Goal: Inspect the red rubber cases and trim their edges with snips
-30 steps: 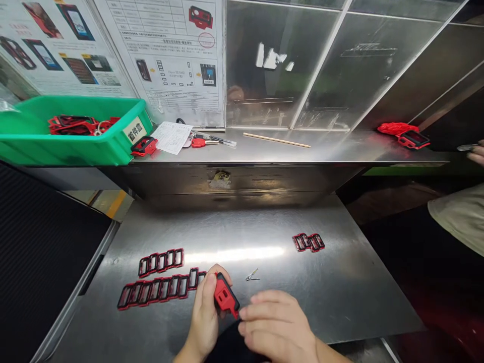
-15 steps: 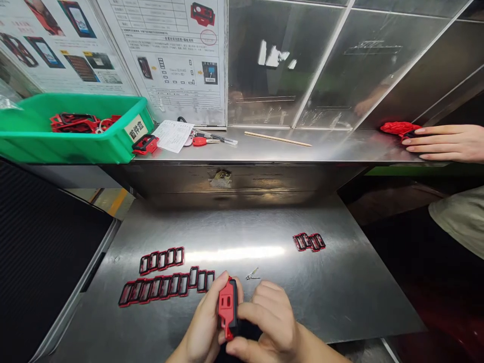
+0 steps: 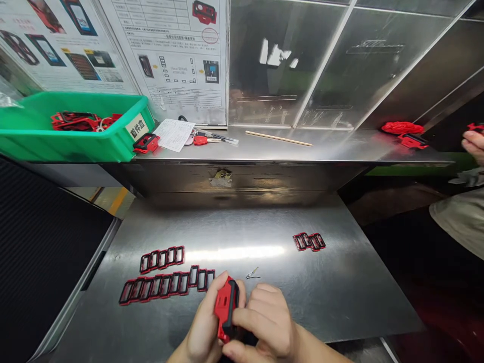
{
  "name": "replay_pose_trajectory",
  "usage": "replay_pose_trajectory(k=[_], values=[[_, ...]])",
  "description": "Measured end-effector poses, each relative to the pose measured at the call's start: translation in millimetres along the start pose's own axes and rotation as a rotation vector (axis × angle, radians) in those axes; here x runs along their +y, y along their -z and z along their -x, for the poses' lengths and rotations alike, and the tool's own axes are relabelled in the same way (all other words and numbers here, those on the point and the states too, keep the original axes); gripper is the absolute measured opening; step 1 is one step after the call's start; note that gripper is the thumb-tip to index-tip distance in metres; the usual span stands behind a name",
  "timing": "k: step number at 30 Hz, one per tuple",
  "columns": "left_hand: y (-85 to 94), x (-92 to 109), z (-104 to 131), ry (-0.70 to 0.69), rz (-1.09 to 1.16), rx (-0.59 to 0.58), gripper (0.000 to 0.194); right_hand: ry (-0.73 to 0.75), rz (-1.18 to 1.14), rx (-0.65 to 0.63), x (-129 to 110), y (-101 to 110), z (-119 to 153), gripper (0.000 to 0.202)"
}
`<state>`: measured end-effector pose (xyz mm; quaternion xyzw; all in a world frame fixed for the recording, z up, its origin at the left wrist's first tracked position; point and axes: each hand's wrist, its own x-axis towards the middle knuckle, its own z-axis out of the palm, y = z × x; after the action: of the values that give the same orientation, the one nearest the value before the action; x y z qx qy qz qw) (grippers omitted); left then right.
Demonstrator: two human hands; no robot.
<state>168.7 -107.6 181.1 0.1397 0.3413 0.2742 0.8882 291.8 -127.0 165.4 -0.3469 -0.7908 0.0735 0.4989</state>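
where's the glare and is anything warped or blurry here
Head view: a bright glare band lies across the steel table above the hands, and light patches reflect in the back panels. Straight edges bow toward the frame corners, as with the green bin. The red case in both hands is sharp; a co-worker's hand at the right edge is soft.

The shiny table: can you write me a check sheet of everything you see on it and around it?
Surface: steel table, bare metal, glare in the middle.
Job's things: red-and-black case, held on edge.
Clutter: rows of red frames, small frame group, tiny metal bit.
Grips: left hand and right hand both clasp the case.
Cables: nothing seen.
Surroundings: green bin of red parts, shelf with papers, stick, another person's hand.
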Motion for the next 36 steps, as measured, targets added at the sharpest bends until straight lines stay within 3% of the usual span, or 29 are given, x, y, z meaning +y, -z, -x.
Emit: replay_pose_trajectory(k=[8,13,15,18,21,24,29,32,36], values=[[16.9,-12,-3,-0.191,-0.262,0.144,0.055,0.009,-0.084,0.031,0,-3,0,0.024],[16.6,-15,6,-0.533,-0.581,0.411,0.066,-0.244,-0.34,0.036,-5,2,-5,0.024],[19.7,-15,9,-0.638,-0.738,0.416,0.069,-0.428,-0.464,-0.016,-8,7,-6,0.028],[23.7,-14,11,-0.716,-0.906,0.424,0.058,-0.711,-0.678,-0.103,-11,12,-6,0.035],[24.8,-14,9,-0.789,-0.975,0.444,0.045,-0.872,-0.833,-0.162,-12,15,-6,0.038],[26.2,-12,5,-0.924,-1.052,0.396,0.035,-0.924,-0.884,-0.184,-11,16,-6,0.042],[28.0,-2,1,-1.33,-1.409,0.206,0.026,-0.983,-0.954,-0.16,-11,16,-6,0.053],[29.0,1,0,-1.521,-1.596,0.279,0.026,-1.033,-0.97,-0.158,-12,14,-7,0.061],[37.3,-2,-3,-1.716,-1.65,0.325,0.02,-1.06,-0.99,-0.168,-14,12,-11,0.061]])
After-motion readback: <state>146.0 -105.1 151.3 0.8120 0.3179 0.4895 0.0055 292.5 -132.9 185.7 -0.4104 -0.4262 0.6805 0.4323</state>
